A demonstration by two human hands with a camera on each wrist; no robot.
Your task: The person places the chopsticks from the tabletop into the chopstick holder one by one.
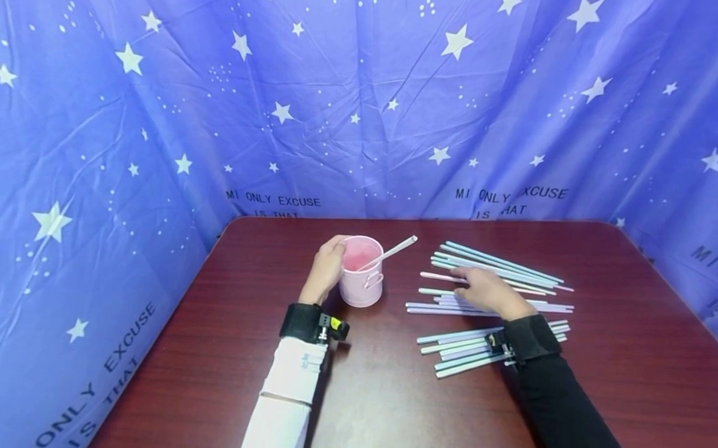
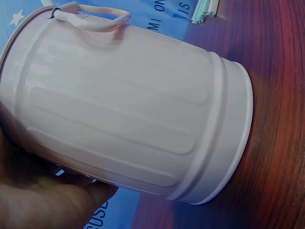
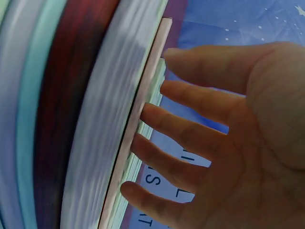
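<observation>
The pink bucket (image 1: 362, 291), its wall ribbed and fitted with a small handle (image 2: 95, 24), stood upright in the left hand's (image 1: 326, 271) grip, and a pale straw (image 1: 399, 247) leaned out over its right rim. To the bucket's right, many pastel straws (image 1: 445, 346) lay in loose, roughly parallel groups, the right hand's (image 1: 488, 290) fingertips at a pink straw (image 1: 436, 276).

Head view bright, evenly lit; white glare on near tabletop (image 1: 367, 411). Wrist views dimmer: left hand (image 2: 52, 198) shadowed, closest teal straw (image 3: 31, 114) soft-edged.
</observation>
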